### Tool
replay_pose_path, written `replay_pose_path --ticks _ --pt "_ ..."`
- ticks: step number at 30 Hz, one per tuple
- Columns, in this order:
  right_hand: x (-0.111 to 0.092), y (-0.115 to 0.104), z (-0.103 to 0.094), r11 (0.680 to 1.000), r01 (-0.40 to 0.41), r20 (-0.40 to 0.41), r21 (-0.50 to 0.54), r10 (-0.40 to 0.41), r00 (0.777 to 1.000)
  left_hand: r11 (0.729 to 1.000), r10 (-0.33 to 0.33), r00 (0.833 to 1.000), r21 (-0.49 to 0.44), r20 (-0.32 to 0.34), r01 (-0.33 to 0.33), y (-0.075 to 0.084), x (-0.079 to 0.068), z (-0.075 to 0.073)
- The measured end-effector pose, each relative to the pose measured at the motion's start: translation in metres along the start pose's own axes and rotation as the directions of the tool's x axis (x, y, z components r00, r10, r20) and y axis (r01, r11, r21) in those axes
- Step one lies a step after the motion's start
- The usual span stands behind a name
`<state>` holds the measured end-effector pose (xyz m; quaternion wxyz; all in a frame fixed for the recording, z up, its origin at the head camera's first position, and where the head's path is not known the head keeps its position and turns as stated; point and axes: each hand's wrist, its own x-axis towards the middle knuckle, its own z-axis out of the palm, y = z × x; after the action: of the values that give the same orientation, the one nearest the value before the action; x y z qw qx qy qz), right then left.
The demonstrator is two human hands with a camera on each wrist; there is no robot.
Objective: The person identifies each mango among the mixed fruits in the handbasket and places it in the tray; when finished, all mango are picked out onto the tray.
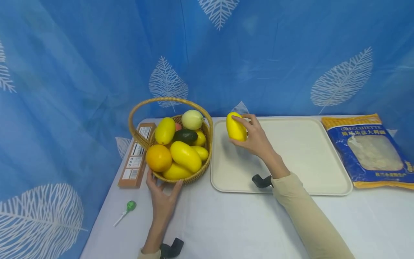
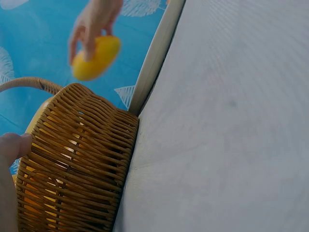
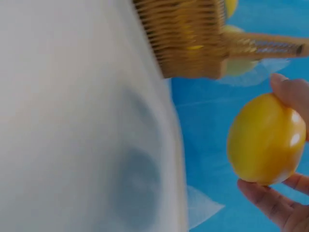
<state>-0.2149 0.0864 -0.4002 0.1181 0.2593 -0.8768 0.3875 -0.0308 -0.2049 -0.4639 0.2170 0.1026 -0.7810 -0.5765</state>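
My right hand grips a yellow oval fruit above the far left corner of the cream tray; the same fruit fills the right wrist view, fingers curled under it. A wicker basket holds several yellow fruits, an orange, an avocado and a pale round fruit. My left hand touches the basket's near rim with spread fingers. In the left wrist view the basket wall is close, my thumb against it.
A brown flat box lies left of the basket. A green lollipop sits near the table's left edge. A blue and orange pasta bag lies right of the tray. A blue leaf-print curtain backs the table.
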Motion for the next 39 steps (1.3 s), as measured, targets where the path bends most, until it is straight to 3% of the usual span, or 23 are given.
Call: replay_pose_path --ticks 4,9,24,30,39 --pt "0.003 0.016 0.011 0.996 -0.088 0.084 -0.025 0.09 0.992 1.0 -0.014 1.0 0.017 -0.003 0.014 0.0 -0.001 -0.001" --pt "0.007 0.027 0.019 0.989 -0.136 0.147 -0.054 0.142 0.979 0.999 -0.023 1.0 0.034 -0.003 0.023 0.002 -0.001 0.0" --pt "0.011 0.039 0.03 0.981 -0.169 0.271 -0.095 0.189 0.944 0.998 -0.048 0.999 0.041 0.005 0.048 0.001 -0.002 -0.002" --pt "0.011 0.038 0.032 0.979 -0.189 0.278 -0.076 0.203 0.939 0.998 -0.053 0.999 0.037 -0.002 0.053 -0.001 -0.002 -0.002" --pt "0.007 0.037 0.031 0.97 -0.185 0.253 -0.155 0.221 0.942 0.999 -0.028 1.0 0.041 0.002 0.028 0.0 -0.003 0.0"
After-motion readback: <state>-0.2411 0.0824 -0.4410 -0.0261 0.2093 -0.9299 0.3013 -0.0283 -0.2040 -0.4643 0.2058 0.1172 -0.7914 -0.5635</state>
